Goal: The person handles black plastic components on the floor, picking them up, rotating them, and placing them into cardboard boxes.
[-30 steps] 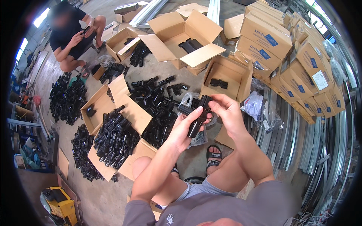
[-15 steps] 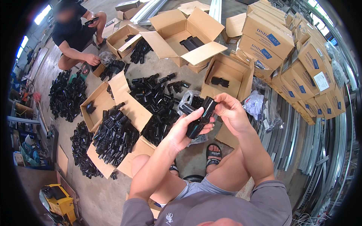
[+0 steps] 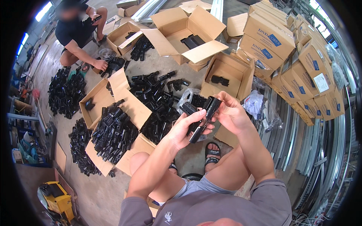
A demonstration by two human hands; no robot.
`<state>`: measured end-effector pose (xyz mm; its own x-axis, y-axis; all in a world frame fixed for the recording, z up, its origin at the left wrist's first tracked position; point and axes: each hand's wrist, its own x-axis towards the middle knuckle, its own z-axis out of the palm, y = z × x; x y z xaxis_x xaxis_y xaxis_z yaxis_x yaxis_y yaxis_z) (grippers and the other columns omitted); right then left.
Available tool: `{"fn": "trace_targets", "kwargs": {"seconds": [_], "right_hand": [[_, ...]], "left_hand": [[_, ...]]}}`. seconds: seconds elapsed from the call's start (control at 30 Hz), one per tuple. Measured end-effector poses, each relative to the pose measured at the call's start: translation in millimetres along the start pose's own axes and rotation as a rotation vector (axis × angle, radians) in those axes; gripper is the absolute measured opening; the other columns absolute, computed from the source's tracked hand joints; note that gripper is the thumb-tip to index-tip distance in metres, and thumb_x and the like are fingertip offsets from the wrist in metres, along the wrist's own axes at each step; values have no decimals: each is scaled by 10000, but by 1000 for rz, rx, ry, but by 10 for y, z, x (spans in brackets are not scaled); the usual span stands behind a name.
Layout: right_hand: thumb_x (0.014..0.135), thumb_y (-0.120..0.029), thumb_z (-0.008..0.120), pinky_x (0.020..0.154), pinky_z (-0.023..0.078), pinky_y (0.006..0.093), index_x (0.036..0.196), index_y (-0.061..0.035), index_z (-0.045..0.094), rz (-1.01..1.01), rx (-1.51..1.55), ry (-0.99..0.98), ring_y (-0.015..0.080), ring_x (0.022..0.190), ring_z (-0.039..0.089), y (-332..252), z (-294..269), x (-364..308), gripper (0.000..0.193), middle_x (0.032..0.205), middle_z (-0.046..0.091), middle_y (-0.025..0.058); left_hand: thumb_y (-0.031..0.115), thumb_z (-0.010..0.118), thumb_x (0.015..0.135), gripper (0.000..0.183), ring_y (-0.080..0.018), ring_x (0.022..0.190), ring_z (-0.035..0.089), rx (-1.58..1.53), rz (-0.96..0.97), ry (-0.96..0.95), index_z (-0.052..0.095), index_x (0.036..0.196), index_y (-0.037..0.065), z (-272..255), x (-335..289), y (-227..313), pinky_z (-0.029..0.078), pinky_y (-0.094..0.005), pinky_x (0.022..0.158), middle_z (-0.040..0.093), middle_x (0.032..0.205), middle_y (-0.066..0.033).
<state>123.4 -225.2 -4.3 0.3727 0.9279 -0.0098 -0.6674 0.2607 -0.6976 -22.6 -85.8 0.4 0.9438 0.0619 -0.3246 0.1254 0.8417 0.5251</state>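
Observation:
A glossy black tubular fitting with branching arms (image 3: pixel 212 105) is held up in front of my knees. My left hand (image 3: pixel 183 130) is wrapped around its lower part, thumb on top. At its upper end, my right hand (image 3: pixel 232 115) pinches the tube's rim between bent fingers; the fingertips are partly hidden behind it. Just beyond my hands, a large heap of similar black fittings (image 3: pixel 154 94) lies on the floor. An open cardboard box (image 3: pixel 239 88) with one black fitting (image 3: pixel 220 80) in it stands past my right hand.
More fittings heap over a flattened-open carton (image 3: pixel 134 109) and in a far-left pile (image 3: pixel 66 92). A co-worker (image 3: pixel 75 34) crouches at far left. A larger open box (image 3: pixel 166 26) stands ahead. Stacked cartons (image 3: pixel 267 34) and metal profiles (image 3: pixel 298 147) lie right.
The fitting has turned in my hands, showing its branches from another side. The co-worker's lower hand has moved right, from a small box onto the black parts.

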Motion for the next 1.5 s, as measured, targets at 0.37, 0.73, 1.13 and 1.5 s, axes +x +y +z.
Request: {"fn": "trace_targets", "kwargs": {"seconds": [0.37, 0.73, 1.13, 1.5], "right_hand": [[985, -110, 593, 792, 472, 316, 1092, -89, 587, -67, -160, 28, 141, 921, 593, 64, 57, 48, 109, 1045, 624, 19], [958, -228, 597, 721, 512, 291, 1138, -17, 652, 351, -1141, 291, 132, 820, 658, 796, -852, 402, 283, 914, 699, 78], [815, -323, 599, 850, 534, 483, 943, -90, 740, 286, -1730, 772, 422, 911, 676, 2010, -1513, 1005, 301, 880, 709, 211], [885, -269, 635, 925, 502, 488, 1111, -104, 653, 371, -1499, 1016, 375, 1095, 632, 2430, -2669, 1380, 282, 1181, 653, 171]], "left_hand": [[326, 667, 930, 381, -130, 788, 663, 51, 29, 131, 633, 1144, 12, 23, -10, -41, 511, -219, 587, 691, 951, -82], [348, 633, 947, 379, -83, 711, 618, -146, 467, 326, 593, 1056, -12, -302, 163, 529, 510, -144, 483, 635, 885, -60], [330, 664, 924, 297, -87, 687, 619, -268, 518, 440, 623, 987, 43, -406, 70, 800, 485, -161, 513, 648, 851, -39], [333, 675, 921, 303, -87, 715, 631, -333, 441, 398, 639, 993, 41, -360, 148, 845, 489, -185, 547, 664, 852, -49]]}}
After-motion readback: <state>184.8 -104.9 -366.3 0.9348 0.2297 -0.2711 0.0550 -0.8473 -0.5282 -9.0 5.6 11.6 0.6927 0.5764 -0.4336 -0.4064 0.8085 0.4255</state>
